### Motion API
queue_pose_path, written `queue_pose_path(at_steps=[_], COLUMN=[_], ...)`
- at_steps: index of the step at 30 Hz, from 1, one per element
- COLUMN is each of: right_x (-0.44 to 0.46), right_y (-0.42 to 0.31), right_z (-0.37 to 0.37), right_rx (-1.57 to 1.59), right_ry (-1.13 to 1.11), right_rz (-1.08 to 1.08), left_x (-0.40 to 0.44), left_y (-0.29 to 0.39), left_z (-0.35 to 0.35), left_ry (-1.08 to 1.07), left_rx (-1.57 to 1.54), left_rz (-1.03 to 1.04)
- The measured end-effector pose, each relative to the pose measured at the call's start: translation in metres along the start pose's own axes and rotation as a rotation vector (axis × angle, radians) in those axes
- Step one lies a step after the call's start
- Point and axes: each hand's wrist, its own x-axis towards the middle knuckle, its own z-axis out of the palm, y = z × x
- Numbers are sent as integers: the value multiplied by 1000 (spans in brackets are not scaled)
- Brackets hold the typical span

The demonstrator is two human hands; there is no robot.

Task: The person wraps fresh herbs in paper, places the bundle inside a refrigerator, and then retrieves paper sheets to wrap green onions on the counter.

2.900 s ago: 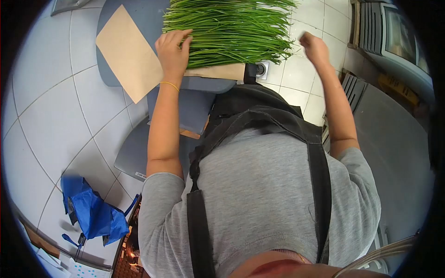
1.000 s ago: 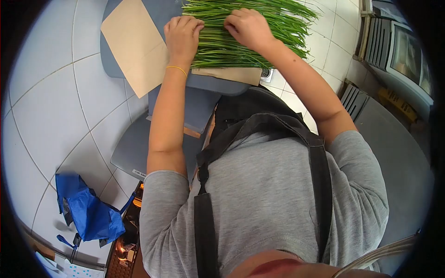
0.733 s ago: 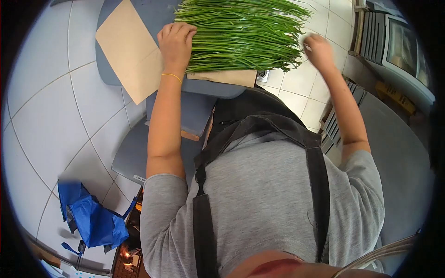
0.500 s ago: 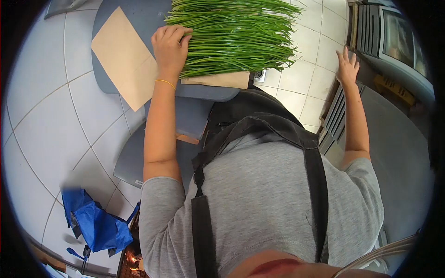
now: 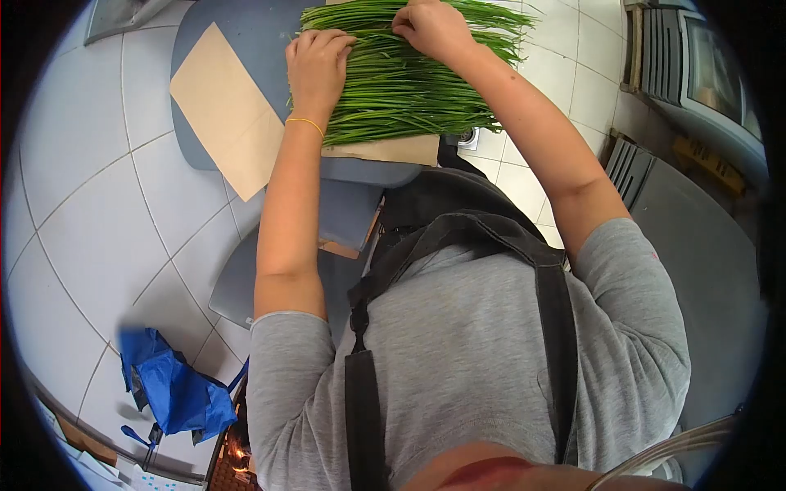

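Observation:
A thick layer of long green garlic chives (image 5: 409, 90) lies side by side over brown cardboard (image 5: 393, 150) on a grey tabletop (image 5: 192, 135). At the left ends of the stalks, my left hand (image 5: 318, 69) is closed, its bent fingers and thumb pinching some chives. My right hand (image 5: 435, 29) reaches over the upper middle of the layer, thumb and fingers pinched together on a few stalks. Its fingertips are partly hidden from this angle. A yellow band circles my left wrist.
A tan cardboard sheet (image 5: 225, 110) rests on the left of the tabletop and overhangs its front edge. A blue bag (image 5: 176, 389) is at lower left above the tiled floor (image 5: 90, 237). Grey appliance-like units (image 5: 696, 237) stand on the right.
My right hand has swung in from the far right, where it was spread and away from the chives, onto the stalks. My left hand has shifted slightly right in view.

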Motion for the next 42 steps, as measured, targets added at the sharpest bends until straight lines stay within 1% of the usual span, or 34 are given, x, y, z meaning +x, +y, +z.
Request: queue_pose_path(at_steps=[1, 4, 7, 10, 13, 16, 20, 25, 28, 31, 32, 34, 36, 38, 39, 41, 42], right_x=[4, -1, -2, 0, -2, -5, -15, -31, -45, -61, -64, -71, -73, -70, -70, -70, -71], right_y=[-3, -4, -2, 0, -3, 3, 23, 52, 54, 50, 47, 41, 17, -10, -16, -19, -19], right_z=[-1, -9, -7, -11, -31, -42, -35, -50, -87, -126, -132, -145, -157, -171, -175, -178, -182], right_rx=[-6, 112, 145, 107, 224, 188, 112, 74, 215, 524, 525, 523, 492, 515, 504, 599, 651], right_ry=[-44, -113, -61, 157, 0, -30, -36, -28, 126, 239, 204, 137, 91, 63, 25, 128, 168], right_rz=[27, 126, 118, -89, 73, 107, 127, 156, 221, 239, 166, 17, -96, -91, -29, 24, 64], left_x=[-2, -6, -2, 4, 6, 6, 5, 5, 4, 9, 15, 37, 59, 78, 88, 108, 124], left_y=[-1, -1, 1, -3, -9, -12, -15, -15, -19, -9, 1, 29, 73, 104, 103, 100, 92], left_z=[-1, 1, 4, 6, 6, 6, 5, 4, 1, -10, -17, -31, -43, -57, -63, -71, -76], left_ry=[-2, 18, 63, 50, -8, -40, -116, -112, -99, -50, -30, 61, 11, -10, -69, -210, -144], left_rx=[-3, -14, -34, -2, 32, 34, 37, 35, 43, 6, -18, -228, -581, -539, -557, -601, -508], left_rz=[-8, -34, -70, -118, -152, -174, -200, -195, -178, -188, -192, -60, -87, 62, 93, 141, 217])
